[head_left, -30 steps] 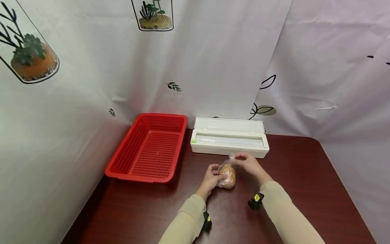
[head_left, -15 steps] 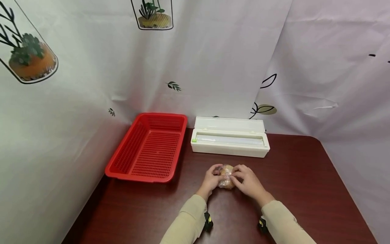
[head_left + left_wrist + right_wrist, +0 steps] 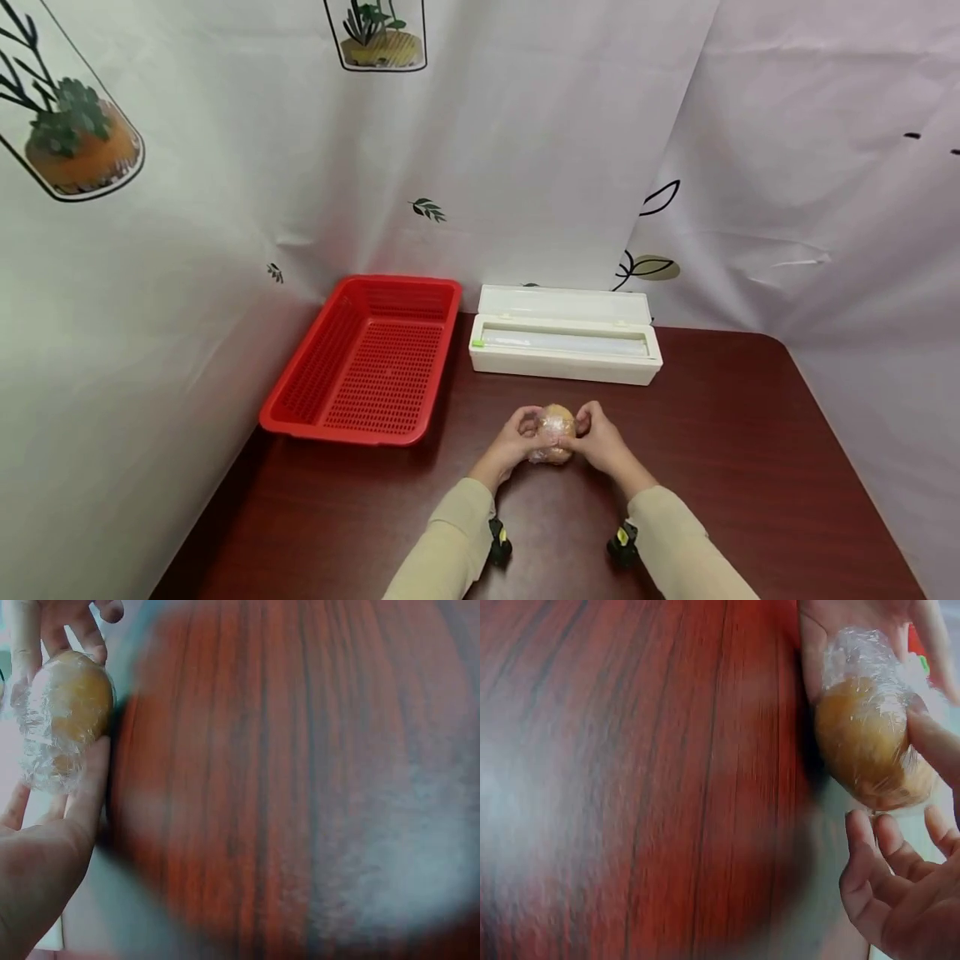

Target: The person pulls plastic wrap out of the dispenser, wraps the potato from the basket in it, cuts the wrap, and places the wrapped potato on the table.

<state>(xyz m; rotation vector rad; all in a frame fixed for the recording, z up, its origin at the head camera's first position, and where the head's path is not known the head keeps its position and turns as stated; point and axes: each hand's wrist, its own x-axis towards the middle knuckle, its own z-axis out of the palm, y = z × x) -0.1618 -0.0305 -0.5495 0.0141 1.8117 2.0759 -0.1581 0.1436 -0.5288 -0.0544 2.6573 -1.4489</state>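
Observation:
Between the two hands, low over the table, is a yellow-brown oval item (image 3: pixel 557 422) wrapped in cling film. The left hand (image 3: pixel 513 443) grips it from the left, thumb in front and fingers behind. From the right, the right hand (image 3: pixel 604 447) holds its side, with the thumb at the front. Crinkled cling film (image 3: pixel 46 739) covers the item's surface in the left wrist view. In the right wrist view the right thumb (image 3: pixel 932 742) presses on the film while the other fingers bend close below the item's end.
A red perforated basket (image 3: pixel 408 434) stands at the back left of the dark red-brown table (image 3: pixel 735 467). Behind the hands, a white cling film dispenser (image 3: pixel 562 364) has its lid (image 3: pixel 566 303) raised and a film roll (image 3: pixel 562 341) inside. A printed curtain (image 3: pixel 525 167) hangs behind.
The right hand has come down from the twisted film end above the item to its right side. The film tail no longer stands up. The left hand keeps its grip.

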